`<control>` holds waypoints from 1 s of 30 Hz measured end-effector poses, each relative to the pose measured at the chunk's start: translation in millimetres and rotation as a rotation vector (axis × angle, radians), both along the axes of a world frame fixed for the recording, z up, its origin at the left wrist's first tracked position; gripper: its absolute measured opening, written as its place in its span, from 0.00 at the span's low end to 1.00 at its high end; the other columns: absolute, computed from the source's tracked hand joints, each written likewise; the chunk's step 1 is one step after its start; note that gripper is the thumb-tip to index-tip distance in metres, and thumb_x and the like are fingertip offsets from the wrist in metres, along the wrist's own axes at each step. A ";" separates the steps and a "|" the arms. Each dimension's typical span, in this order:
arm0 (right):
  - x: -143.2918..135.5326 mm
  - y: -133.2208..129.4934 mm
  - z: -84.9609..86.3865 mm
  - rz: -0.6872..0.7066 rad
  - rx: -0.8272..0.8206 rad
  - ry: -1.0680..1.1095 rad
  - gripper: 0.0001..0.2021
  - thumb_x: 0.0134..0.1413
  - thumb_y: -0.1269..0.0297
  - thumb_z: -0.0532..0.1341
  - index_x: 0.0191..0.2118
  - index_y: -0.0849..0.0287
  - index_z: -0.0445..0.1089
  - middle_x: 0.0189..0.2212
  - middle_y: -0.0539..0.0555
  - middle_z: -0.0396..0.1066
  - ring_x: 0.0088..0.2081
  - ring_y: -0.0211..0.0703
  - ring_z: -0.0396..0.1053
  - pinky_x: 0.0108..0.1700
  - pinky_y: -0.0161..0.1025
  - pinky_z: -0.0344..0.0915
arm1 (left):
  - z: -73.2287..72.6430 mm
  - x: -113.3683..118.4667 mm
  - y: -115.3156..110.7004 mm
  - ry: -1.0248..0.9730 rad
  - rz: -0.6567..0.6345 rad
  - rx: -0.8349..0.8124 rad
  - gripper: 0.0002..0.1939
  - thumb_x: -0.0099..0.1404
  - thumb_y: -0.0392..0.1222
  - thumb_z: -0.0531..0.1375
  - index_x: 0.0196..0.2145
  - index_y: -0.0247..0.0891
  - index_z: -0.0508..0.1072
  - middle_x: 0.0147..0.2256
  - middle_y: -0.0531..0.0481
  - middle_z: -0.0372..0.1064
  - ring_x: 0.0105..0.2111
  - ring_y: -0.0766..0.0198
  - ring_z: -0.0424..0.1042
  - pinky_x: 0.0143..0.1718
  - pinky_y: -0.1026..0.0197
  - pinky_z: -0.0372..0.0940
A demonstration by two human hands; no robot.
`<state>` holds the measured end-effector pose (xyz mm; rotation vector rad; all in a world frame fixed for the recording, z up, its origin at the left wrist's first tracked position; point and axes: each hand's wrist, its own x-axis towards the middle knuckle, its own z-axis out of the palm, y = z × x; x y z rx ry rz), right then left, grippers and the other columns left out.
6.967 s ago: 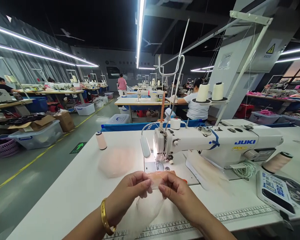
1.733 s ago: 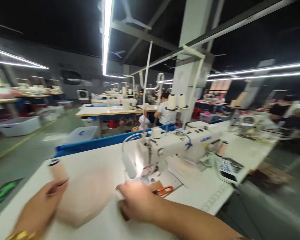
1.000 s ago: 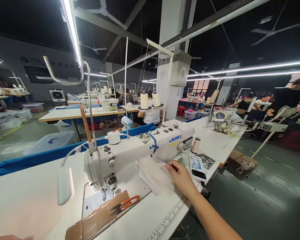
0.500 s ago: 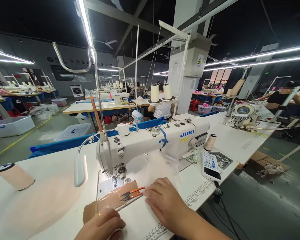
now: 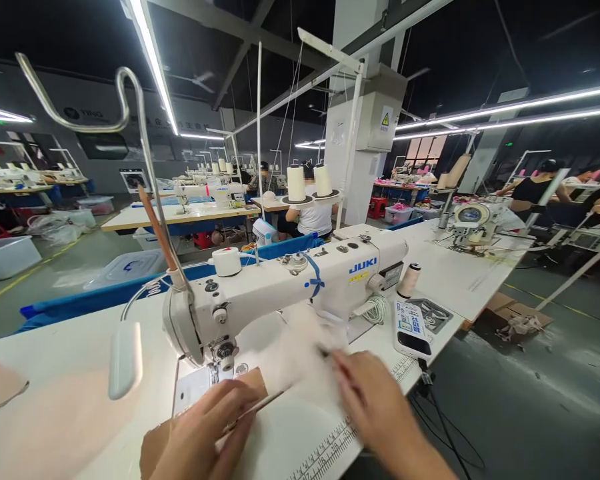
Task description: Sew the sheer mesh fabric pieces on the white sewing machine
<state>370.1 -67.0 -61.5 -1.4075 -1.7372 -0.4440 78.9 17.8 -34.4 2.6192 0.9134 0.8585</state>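
My left hand (image 5: 213, 427) lies over the brown cardboard (image 5: 155, 443) in front of the sewing machine's needle area (image 5: 214, 373). Its fingers and thumb close around a thin pale strip (image 5: 267, 401) along the cardboard's edge. My right hand (image 5: 373, 400), blurred by motion, is closed to the right, above the tabletop. A small dark blade tip of the thread snips (image 5: 323, 350) pokes out from its fingers; the rest of the snips is hidden. Sheer pale fabric (image 5: 303, 340) lies behind the hands, beside the machine arm (image 5: 280, 287).
A lamp head (image 5: 125, 360) hangs left of the needle. Over the table rises a bent metal rod (image 5: 147, 153). A phone-like white device (image 5: 411, 328) and a thread cone (image 5: 409, 280) are at right. Printed rulers (image 5: 330, 450) run along the front edge. Other people sit at machines behind.
The orange-handled snips have left the cardboard and are in my right hand, which has moved right. My left hand has moved up and forward onto the strip. The camera view has shifted.
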 end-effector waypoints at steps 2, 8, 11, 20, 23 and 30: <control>40.4 -4.0 -6.3 -0.221 -0.042 0.076 0.13 0.75 0.62 0.52 0.55 0.57 0.71 0.37 0.57 0.78 0.37 0.51 0.75 0.39 0.45 0.70 | 0.0 22.6 1.7 0.105 -0.036 -0.036 0.13 0.74 0.44 0.55 0.50 0.49 0.77 0.47 0.47 0.76 0.42 0.58 0.78 0.43 0.61 0.76; 77.0 7.3 -26.0 -0.353 -0.111 -0.007 0.18 0.75 0.56 0.50 0.52 0.59 0.74 0.42 0.63 0.77 0.41 0.59 0.73 0.42 0.55 0.72 | 14.4 89.2 8.3 0.402 0.029 -0.150 0.17 0.72 0.36 0.55 0.53 0.45 0.78 0.52 0.41 0.74 0.50 0.47 0.74 0.50 0.46 0.72; 54.4 6.5 -19.2 -0.164 -0.096 0.014 0.14 0.74 0.63 0.53 0.55 0.58 0.72 0.45 0.63 0.74 0.45 0.57 0.72 0.45 0.54 0.73 | 14.9 92.1 9.1 0.523 0.051 -0.133 0.19 0.74 0.32 0.50 0.39 0.41 0.81 0.44 0.42 0.76 0.44 0.47 0.75 0.46 0.46 0.71; -15.7 7.9 -4.0 0.309 -0.228 0.079 0.12 0.71 0.73 0.56 0.54 0.57 0.70 0.43 0.58 0.74 0.42 0.52 0.69 0.42 0.48 0.66 | -6.9 1.5 -5.9 0.199 -0.056 0.126 0.15 0.74 0.35 0.54 0.42 0.48 0.80 0.35 0.51 0.76 0.34 0.59 0.74 0.37 0.59 0.67; -31.0 14.4 -1.7 0.329 -0.306 0.041 0.13 0.69 0.73 0.60 0.55 0.57 0.71 0.44 0.58 0.76 0.43 0.54 0.68 0.44 0.49 0.63 | -4.5 -17.8 -18.4 0.129 -0.029 0.066 0.14 0.75 0.36 0.53 0.42 0.46 0.79 0.34 0.51 0.75 0.33 0.62 0.74 0.35 0.62 0.66; -56.7 27.1 -7.7 0.293 -0.450 -0.084 0.10 0.64 0.77 0.63 0.48 0.58 0.75 0.39 0.56 0.75 0.42 0.53 0.67 0.43 0.48 0.60 | -0.4 -6.5 -31.6 0.104 0.115 -0.203 0.11 0.75 0.45 0.54 0.44 0.43 0.75 0.42 0.46 0.74 0.40 0.56 0.74 0.41 0.56 0.69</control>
